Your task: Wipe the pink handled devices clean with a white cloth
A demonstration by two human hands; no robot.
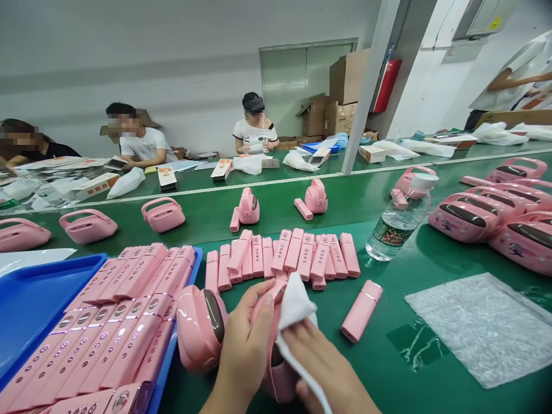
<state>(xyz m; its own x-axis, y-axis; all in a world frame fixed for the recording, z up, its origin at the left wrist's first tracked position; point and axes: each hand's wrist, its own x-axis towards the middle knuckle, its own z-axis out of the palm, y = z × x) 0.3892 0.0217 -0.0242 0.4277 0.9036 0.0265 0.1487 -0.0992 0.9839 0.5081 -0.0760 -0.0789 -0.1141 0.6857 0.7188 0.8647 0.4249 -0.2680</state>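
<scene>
My left hand [246, 339] grips a pink rounded device [276, 379] low in the middle of the view, thumb over its top. My right hand [328, 368] presses a white cloth [295, 307] against the same device. Just left of it a second pink device [198, 328] with a dark oval panel stands on the green table [388, 379]. A single pink remote [361, 310] lies to the right of my hands. Behind them lies a row of several pink remotes [284, 256].
A blue tray [26, 299] at the left holds several pink remotes [112, 328]. A water bottle [399, 221] lies right of centre, a bubble-wrap sheet [483, 325] at the right, pink devices [495, 215] beyond. Three seated people work across the green conveyor [345, 198]; another person stands far right.
</scene>
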